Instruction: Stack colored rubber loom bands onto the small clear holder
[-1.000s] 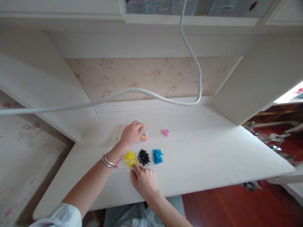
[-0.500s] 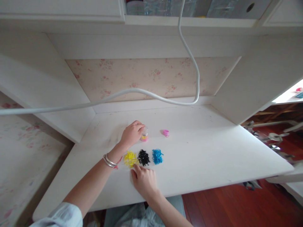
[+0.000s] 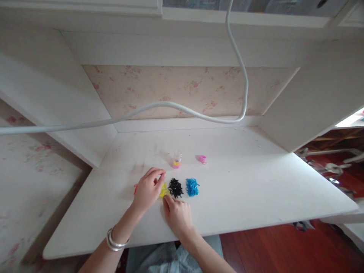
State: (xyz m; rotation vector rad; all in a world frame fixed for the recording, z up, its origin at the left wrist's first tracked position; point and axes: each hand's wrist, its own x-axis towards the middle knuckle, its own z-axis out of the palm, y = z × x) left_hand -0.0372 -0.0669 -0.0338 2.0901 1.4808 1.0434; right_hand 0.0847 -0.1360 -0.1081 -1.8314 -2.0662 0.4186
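Over the pile of yellow bands [image 3: 164, 190] is my left hand [image 3: 149, 187], its thumb and fingers curled close together; anything between them is too small to make out. My right hand [image 3: 178, 217] rests at the near edge of that pile, fingers closed, tips hidden. A pile of black bands [image 3: 176, 188] and a pile of blue bands [image 3: 192, 187] lie to the right. Some red bands [image 3: 135, 188] show at the left, partly covered by my left hand. Behind the piles stands a small clear jar [image 3: 177, 159] with yellow and pink pieces low in it.
A small pink item [image 3: 203, 159] sits on the white desk [image 3: 244, 182], right of the jar. A white cable [image 3: 167, 104] crosses the view above the desk. Shelf panels enclose the back and sides, and the desk's front edge is near me.
My left hand has moved from the jar toward me, down to the yellow pile, leaving the jar standing. My right hand stays near the pile. The view has shifted slightly.
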